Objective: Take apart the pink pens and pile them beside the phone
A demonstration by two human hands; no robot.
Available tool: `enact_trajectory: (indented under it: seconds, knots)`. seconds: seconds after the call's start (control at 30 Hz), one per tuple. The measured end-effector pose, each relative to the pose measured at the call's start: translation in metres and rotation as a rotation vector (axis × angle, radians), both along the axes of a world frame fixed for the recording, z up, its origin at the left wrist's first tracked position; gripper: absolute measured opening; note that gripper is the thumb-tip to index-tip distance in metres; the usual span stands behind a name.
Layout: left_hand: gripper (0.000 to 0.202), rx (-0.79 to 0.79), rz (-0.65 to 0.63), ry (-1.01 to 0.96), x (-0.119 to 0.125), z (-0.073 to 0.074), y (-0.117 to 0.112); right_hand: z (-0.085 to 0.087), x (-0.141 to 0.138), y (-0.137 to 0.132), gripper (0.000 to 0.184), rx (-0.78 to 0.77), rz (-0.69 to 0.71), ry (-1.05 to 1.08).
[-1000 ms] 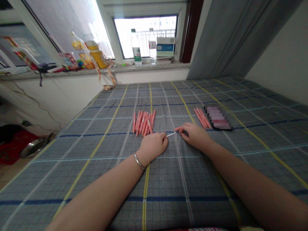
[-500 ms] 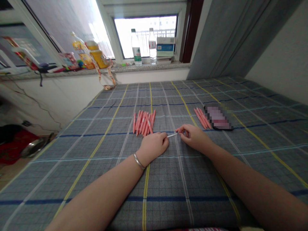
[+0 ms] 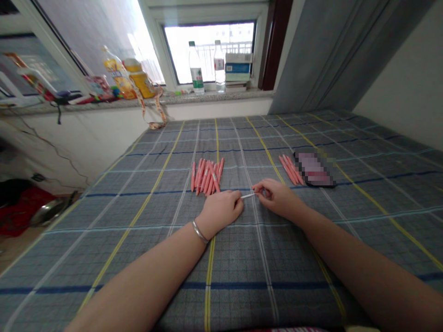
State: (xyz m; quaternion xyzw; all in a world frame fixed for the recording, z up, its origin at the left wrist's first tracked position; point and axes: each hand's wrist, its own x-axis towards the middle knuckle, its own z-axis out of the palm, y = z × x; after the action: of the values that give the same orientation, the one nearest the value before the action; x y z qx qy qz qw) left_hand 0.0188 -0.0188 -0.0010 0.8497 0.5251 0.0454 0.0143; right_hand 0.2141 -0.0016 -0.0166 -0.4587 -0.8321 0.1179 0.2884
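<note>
My left hand [image 3: 224, 206], with a silver bangle at the wrist, is closed around one end of a thin white stick [image 3: 247, 196] that looks like a pen refill. Its other end meets the pinched fingertips of my right hand [image 3: 275, 196]. Something small and pink shows at those fingertips; whether it is a nail or a pen part I cannot make out. Just beyond my left hand lies a loose bunch of pink pens [image 3: 206, 177]. Several more pink pens [image 3: 290, 169] rest side by side past my right hand.
A dark-edged, blurred-out flat object [image 3: 314, 169] lies against the right-hand pens. Grey checked cloth [image 3: 138, 258] covers the surface. On the windowsill [image 3: 173, 97] stand two clear bottles, a blue-and-white box [image 3: 238, 68] and a yellow bottle [image 3: 142, 83] with a hanging strap.
Almost nothing differs. Both hands keep their grip on the white stick, with only a very slight shift of the fingers.
</note>
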Motion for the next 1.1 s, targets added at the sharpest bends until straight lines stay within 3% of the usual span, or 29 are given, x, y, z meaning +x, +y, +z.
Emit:
enact_trajectory:
  seconds: [0.53, 0.87, 1.1]
  knots:
    - [0.031, 0.071, -0.076, -0.067, -0.0005, -0.0001, -0.0007, 0.0008, -0.0013, -0.0019, 0.006, 0.025, 0.028, 0.003]
    - [0.027, 0.095, -0.214, -0.118, -0.0013, -0.0021, -0.0001, -0.0026, -0.0057, -0.0043, 0.011, 0.012, 0.163, 0.022]
    - [0.031, 0.09, -0.172, -0.129, -0.0025, -0.0036, 0.0017, -0.0061, 0.0012, 0.0025, 0.045, 0.096, 0.074, -0.042]
